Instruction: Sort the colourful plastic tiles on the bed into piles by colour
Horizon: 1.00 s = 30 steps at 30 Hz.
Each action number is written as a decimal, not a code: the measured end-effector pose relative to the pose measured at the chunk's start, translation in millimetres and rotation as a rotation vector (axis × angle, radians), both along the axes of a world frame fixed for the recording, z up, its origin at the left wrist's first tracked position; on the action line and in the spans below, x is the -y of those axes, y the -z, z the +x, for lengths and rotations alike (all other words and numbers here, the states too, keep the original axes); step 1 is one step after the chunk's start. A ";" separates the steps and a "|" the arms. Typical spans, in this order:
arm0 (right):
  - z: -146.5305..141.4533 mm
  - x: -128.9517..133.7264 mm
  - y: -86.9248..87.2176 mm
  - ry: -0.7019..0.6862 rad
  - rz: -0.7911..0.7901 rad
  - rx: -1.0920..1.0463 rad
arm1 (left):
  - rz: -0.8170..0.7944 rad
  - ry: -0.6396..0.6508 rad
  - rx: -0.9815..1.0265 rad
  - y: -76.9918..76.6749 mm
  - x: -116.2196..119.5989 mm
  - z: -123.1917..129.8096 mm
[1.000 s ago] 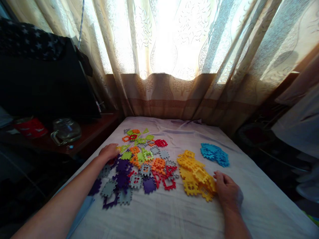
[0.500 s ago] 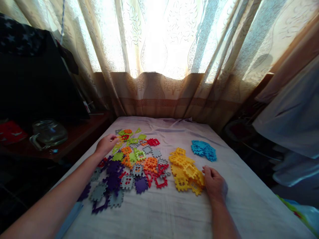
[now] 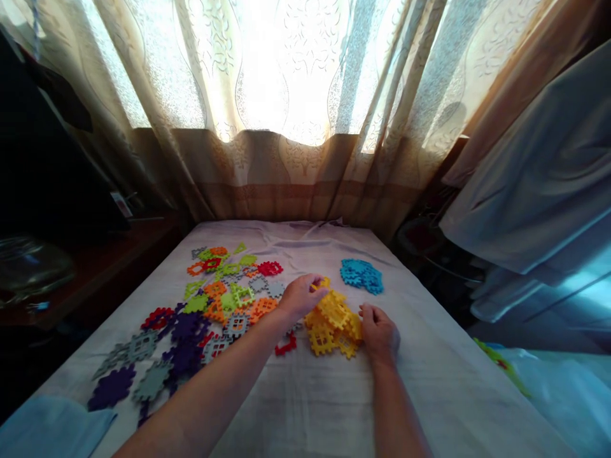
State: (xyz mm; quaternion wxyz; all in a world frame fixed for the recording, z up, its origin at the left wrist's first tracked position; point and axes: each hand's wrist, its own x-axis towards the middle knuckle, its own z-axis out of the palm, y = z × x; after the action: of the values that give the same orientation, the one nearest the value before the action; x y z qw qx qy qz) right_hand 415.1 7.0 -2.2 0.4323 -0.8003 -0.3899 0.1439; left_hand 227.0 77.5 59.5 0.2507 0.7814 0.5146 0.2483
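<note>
My left hand point(image 3: 300, 298) dips over the yellow heap point(image 3: 333, 312); my right hand point(image 3: 380, 332) sits palm-inward at its right edge.
Left fingers bend nearly to the thumb, a yellow edge against them; whether they grip it, I cannot tell. Right fingers curl loosely, hold unclear. The heap is flat, toothed plastic tiles, some windowed, on a creased pale sheet point(image 3: 305, 407); blue tiles point(image 3: 361, 275) lie beyond.

Shows a bare left forearm point(image 3: 210, 394) and a bare right forearm point(image 3: 394, 407), both smooth-outlined, tapering from a thicker near end. Ends in a bare left hand point(image 3: 300, 297) and a bare right hand point(image 3: 380, 334), with finer detail too blurred to tell.
</note>
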 end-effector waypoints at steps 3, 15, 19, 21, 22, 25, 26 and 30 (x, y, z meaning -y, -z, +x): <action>0.0 0.8 -3.0 0.008 0.006 -0.009 | 0.033 -0.025 -0.100 3.0 2.3 -19.6; 1.4 -0.1 -0.4 0.023 -0.040 0.004 | 0.005 -0.313 -0.564 8.1 43.4 -215.7; 0.5 0.3 -1.9 0.029 -0.085 0.018 | 0.032 -0.235 -0.564 21.7 75.8 -216.8; -0.2 0.8 -3.0 0.028 -0.087 0.028 | 0.093 -0.181 -0.529 26.0 86.3 -211.2; -0.5 1.1 -3.6 0.029 -0.088 0.035 | 0.120 -0.163 -0.509 26.4 88.5 -209.0; -1.0 1.8 -5.9 0.035 -0.106 0.049 | 0.130 -0.185 -0.482 22.1 82.7 -209.2; -1.0 1.8 -6.4 0.035 -0.118 0.049 | 0.121 -0.211 -0.487 20.3 78.3 -211.2; 0.5 1.9 -5.1 0.030 -0.136 0.040 | 0.119 -0.279 -0.531 20.9 65.6 -219.0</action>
State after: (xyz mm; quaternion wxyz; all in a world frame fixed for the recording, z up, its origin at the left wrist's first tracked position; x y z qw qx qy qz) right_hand 415.5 5.1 3.0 0.3712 -0.8361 -0.3759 0.1475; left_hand 8.0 11.9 38.6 0.0247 0.7542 0.6490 0.0970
